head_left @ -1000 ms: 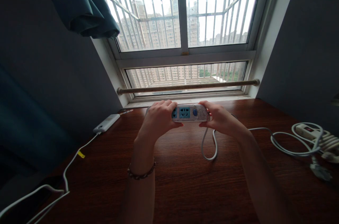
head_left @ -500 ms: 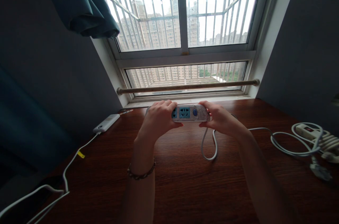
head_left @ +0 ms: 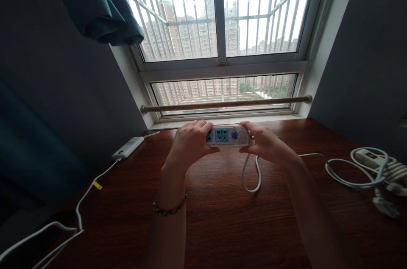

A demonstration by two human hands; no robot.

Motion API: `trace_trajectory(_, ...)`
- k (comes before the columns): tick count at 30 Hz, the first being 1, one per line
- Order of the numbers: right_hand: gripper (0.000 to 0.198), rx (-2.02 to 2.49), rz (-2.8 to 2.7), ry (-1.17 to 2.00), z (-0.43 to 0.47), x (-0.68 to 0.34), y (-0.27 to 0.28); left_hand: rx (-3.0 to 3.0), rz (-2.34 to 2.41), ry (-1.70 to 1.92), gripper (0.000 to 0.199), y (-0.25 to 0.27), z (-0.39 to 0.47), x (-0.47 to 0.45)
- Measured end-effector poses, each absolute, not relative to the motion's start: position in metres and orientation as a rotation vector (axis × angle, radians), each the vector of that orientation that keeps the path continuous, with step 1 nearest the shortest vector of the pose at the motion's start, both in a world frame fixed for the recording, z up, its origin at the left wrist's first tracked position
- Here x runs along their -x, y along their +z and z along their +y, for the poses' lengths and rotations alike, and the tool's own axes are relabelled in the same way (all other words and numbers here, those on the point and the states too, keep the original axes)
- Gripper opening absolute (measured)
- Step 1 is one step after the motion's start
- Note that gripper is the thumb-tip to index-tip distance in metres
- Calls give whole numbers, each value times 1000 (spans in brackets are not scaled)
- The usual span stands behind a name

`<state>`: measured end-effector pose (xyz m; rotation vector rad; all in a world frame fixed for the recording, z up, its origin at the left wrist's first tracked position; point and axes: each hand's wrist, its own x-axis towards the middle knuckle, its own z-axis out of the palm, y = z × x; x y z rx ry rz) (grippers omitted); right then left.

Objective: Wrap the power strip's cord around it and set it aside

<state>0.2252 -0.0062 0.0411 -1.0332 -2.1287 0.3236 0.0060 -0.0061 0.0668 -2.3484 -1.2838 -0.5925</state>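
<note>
A pale power strip (head_left: 243, 135) with blue sockets and a round blue button is held level between my two hands, its face turned toward me. My left hand (head_left: 192, 142) wraps over its left part and covers most of that side, thumb below and fingers on top. At the strip's right end, my right hand (head_left: 261, 141) grips it between thumb and fingers. A white cord (head_left: 260, 176) hangs in a loop under my right hand and runs off to the right, ending in a plug (head_left: 385, 206).
On the right of the brown wooden surface (head_left: 219, 214) lies another power strip (head_left: 370, 158) beside coiled cord. A white box-shaped device (head_left: 128, 148) with a cable (head_left: 83, 195) lies on the left. Behind stand a window and a horizontal rail (head_left: 225, 104); a blue curtain (head_left: 98, 10) hangs upper left.
</note>
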Motion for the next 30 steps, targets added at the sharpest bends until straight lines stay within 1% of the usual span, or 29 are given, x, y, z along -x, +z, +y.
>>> trace_trajectory(21, 52, 1036, -2127, 333, -6, -226, 40, 2350, -1262, -595, 50, 67, -6, -6)
trace_trajectory(28, 51, 1026, -2116, 386, -5, -226, 40, 2361, -1284, -594, 50, 68, -7, -6)
trace_trajectory(30, 58, 994, -2093, 457, -4, -226, 39, 2366, -1288, -602, 50, 68, -7, -5)
